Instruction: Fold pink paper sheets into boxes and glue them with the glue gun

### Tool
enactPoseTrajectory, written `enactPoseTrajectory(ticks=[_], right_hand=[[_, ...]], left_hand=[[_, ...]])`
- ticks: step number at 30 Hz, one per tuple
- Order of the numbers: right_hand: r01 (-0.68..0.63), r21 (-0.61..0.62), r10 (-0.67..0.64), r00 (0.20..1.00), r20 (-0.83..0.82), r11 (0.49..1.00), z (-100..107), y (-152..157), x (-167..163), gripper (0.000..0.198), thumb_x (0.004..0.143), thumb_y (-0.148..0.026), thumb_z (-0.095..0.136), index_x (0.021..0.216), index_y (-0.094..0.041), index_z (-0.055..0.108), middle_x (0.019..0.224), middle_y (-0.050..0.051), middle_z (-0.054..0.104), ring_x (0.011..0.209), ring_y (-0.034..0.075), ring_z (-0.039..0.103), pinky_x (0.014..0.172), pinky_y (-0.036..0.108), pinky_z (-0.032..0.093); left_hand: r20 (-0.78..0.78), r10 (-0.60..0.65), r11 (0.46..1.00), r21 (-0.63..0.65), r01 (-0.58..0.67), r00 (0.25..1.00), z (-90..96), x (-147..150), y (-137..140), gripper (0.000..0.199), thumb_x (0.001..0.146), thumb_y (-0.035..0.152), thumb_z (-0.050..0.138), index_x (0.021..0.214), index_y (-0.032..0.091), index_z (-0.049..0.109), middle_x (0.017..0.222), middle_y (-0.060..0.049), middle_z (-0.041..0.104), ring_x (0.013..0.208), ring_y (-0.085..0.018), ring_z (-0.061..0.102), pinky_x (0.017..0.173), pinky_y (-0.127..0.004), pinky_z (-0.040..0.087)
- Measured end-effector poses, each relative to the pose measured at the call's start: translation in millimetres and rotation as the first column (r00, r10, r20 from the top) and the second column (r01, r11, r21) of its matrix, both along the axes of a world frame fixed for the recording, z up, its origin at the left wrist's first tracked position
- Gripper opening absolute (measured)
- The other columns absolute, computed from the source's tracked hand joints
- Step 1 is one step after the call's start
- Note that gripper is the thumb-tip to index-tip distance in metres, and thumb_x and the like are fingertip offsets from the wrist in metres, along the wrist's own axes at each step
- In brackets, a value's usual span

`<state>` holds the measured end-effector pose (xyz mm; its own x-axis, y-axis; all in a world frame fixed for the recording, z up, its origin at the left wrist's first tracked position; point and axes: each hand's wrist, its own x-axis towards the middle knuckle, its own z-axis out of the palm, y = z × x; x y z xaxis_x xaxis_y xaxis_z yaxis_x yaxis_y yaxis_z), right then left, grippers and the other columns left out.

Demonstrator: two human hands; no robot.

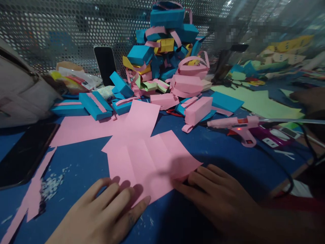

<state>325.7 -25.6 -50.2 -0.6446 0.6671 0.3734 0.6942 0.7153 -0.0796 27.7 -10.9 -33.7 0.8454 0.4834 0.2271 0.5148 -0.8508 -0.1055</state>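
1 creased pink sheet lies flat on the blue counter, between both hands. Left hand: fingers loosely spread on its near-left edge. Right hand: fingers bent at its right edge; cannot tell whether they pinch. 1 pink glue gun, red light lit, lies farther right. Paper boxes stand piled beyond.

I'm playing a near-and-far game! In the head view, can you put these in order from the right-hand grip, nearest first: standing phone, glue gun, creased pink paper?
From the right-hand grip:
1. Creased pink paper: touching it, on its left.
2. Glue gun: beyond it, on the picture's right.
3. Standing phone: far back, on the left.
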Motion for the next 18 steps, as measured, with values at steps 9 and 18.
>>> enactPoseTrajectory(ticks=[9, 18], right_hand=[[0.141, -0.032, -0.14, 0.99, 0.008, 0.99, -1, -4, 21, 0.035, 0.095, -0.013, 0.038, 0.114, -0.025, 0.066, 0.087, 0.004, 0.063, 0.077, 0.018, 0.05, 0.076, 0.034, 0.034], [0.17, 0.057, -0.174, 0.98, 0.092, 0.984, -1, 0, 42, 0.039, 0.093, -0.008, 0.037, 0.12, -0.019, 0.062, 0.077, 0.005, 0.058, 0.07, 0.019, 0.047, 0.065, 0.033, 0.034]], left_hand=[[0.031, 0.034, 0.999, -0.036, -0.033, 0.999, -8.5, -1, -2, 0.049, 0.098, 0.013, 0.027, 0.134, 0.038, 0.051, 0.117, 0.005, 0.067, 0.105, -0.022, 0.056, 0.096, -0.039, 0.03], [-0.005, 0.02, 1.0, 0.006, -0.02, 1.0, -8.5, -1, -3, 0.051, 0.096, 0.011, 0.027, 0.133, 0.037, 0.051, 0.118, 0.006, 0.067, 0.105, -0.022, 0.057, 0.097, -0.04, 0.031]])
